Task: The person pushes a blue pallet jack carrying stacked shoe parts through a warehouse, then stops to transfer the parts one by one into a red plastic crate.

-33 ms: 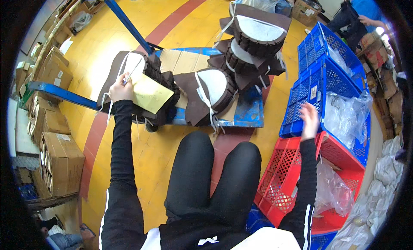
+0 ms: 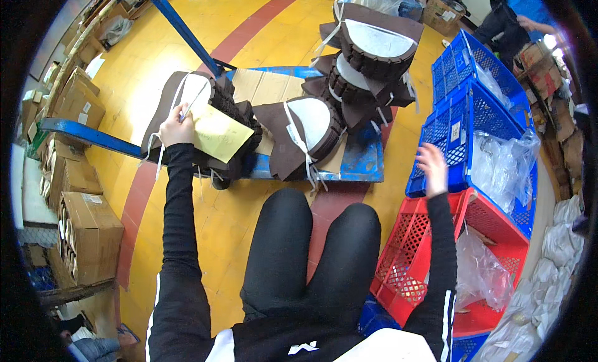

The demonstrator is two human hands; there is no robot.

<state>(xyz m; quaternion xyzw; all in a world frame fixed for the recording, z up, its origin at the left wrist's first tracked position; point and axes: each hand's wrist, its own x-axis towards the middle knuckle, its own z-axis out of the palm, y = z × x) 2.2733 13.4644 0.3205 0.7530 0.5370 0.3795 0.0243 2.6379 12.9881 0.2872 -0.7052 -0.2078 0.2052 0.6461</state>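
Head view, clock read with 12 away from me. My left hand (image 2: pixel 177 126) sits at the left stack (image 2: pixel 163 103), fingers curled by its white tie (image 2: pixel 180 88); cannot tell whether they grip the tie, a thin tool or nothing. The yellow sheet (image 2: pixel 221 136) lies on the same stack at about 3 to 4 o'clock from that hand, just beside it, long axis roughly 10 to 4. Left hand is nearer; my right hand (image 2: pixel 433 169) is well apart, fingers spread, nothing held, near the closer blue crate (image 2: pixel 418 181).

Count: sheet, 1. White-faced brown bundles showing on the cart (image 2: pixel 372 164), 4: one topping the left stack, one mid-deck (image 2: pixel 305 128), two in the pile at its 2 o'clock end (image 2: pixel 381 41); lower layers uncountable. Blue crates beyond the red crate (image 2: pixel 417 204), 2; red, 1.
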